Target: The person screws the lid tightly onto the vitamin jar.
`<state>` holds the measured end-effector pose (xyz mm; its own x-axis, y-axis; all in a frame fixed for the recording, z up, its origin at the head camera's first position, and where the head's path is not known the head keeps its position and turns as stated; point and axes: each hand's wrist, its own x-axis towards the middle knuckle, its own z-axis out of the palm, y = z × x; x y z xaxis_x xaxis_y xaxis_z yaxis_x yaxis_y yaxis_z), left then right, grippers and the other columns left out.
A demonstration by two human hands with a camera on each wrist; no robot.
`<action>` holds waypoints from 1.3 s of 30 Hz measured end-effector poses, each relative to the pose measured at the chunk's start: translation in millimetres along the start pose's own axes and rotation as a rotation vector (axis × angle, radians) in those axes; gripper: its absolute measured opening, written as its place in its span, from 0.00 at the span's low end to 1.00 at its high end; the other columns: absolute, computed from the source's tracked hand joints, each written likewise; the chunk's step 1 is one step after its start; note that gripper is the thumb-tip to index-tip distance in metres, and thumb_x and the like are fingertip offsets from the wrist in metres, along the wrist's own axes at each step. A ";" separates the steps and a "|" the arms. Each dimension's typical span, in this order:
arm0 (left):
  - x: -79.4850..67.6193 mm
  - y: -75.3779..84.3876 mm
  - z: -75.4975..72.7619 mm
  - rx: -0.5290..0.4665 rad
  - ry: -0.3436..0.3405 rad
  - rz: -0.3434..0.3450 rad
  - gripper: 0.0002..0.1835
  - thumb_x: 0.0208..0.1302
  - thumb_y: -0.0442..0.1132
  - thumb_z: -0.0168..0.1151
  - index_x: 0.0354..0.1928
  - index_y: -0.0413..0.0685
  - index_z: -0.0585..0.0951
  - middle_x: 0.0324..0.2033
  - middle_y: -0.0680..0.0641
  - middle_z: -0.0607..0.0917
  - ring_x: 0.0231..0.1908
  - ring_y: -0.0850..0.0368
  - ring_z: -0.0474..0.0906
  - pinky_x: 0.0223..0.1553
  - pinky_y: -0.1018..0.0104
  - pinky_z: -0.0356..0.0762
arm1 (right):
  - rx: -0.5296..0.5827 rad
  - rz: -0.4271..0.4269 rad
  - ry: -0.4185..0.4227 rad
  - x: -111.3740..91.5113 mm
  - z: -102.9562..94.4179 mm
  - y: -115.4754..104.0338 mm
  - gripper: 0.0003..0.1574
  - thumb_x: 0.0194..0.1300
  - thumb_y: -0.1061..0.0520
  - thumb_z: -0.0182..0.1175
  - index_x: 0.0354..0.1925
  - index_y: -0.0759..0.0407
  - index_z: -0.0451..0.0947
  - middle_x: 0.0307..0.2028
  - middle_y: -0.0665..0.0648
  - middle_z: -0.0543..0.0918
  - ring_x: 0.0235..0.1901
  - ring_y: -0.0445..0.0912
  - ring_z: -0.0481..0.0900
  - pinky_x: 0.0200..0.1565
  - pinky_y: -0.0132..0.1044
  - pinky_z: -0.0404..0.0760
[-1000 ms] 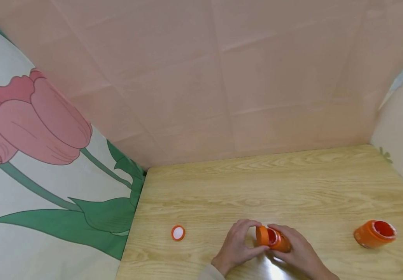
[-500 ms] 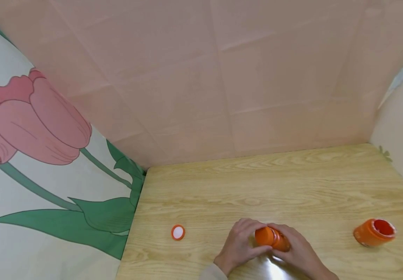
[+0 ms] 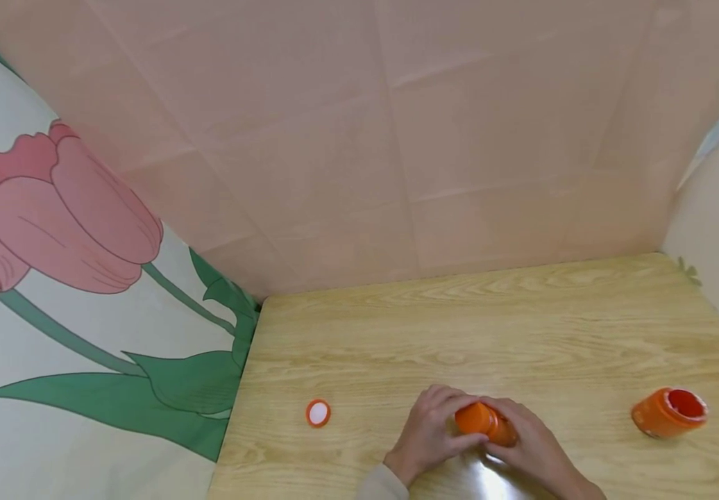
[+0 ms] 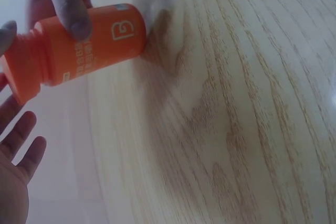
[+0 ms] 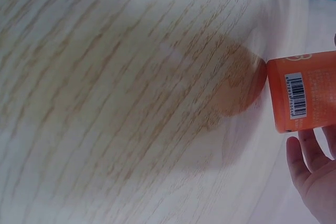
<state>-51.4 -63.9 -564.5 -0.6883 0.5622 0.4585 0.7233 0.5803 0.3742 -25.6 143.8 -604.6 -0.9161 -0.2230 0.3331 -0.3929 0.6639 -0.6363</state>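
An orange plastic bottle [image 3: 504, 432] lies tilted between my two hands near the table's front. My right hand [image 3: 537, 444] grips its body, which carries white print in the left wrist view and a barcode label in the right wrist view. With thumb and fingers, my left hand [image 3: 425, 430] pinches an orange screw cap [image 3: 472, 419] that sits over the bottle's mouth. Seen from the left wrist, the cap [image 4: 22, 72] meets the ridged neck of the bottle [image 4: 100, 43], and the lower fingers of the left hand [image 4: 16, 161] are spread off it.
On the wood-grain table [image 3: 397, 347], a second orange bottle [image 3: 665, 414] stands uncapped at the right. An orange cap [image 3: 318, 413] with a white liner lies inside-up at the left. Pinkish sheeting [image 3: 334, 173] backs the table; a tulip-patterned cloth [image 3: 72, 208] hangs at the left.
A second ago the cap was held at the mouth's edge with the red inside showing. My left hand has since brought it rightward over the mouth, covering it. The right hand stays almost still.
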 end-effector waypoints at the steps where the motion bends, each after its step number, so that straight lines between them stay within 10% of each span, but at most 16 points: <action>1: 0.6 0.3 -0.3 0.007 -0.001 0.001 0.28 0.55 0.58 0.72 0.57 0.57 0.82 0.47 0.58 0.85 0.51 0.65 0.77 0.62 0.75 0.68 | -0.001 -0.002 -0.001 0.2 -0.1 0.1 0.45 0.36 0.55 0.83 0.56 0.49 0.78 0.46 0.43 0.84 0.41 0.36 0.78 0.38 0.32 0.80; 39: -3.6 10.0 10.8 0.118 -0.005 -0.035 0.41 0.49 0.65 0.72 0.64 0.57 0.74 0.56 0.57 0.79 0.57 0.63 0.73 0.59 0.71 0.71 | 0.068 -0.018 0.004 -2.7 -3.9 8.3 0.49 0.34 0.54 0.84 0.58 0.45 0.78 0.47 0.42 0.85 0.44 0.32 0.79 0.46 0.28 0.77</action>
<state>-42.3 -53.8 -571.1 -0.7137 0.5428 0.4427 0.6873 0.6648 0.2927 -26.2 152.6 -608.1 -0.9088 -0.2314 0.3471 -0.4135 0.6100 -0.6759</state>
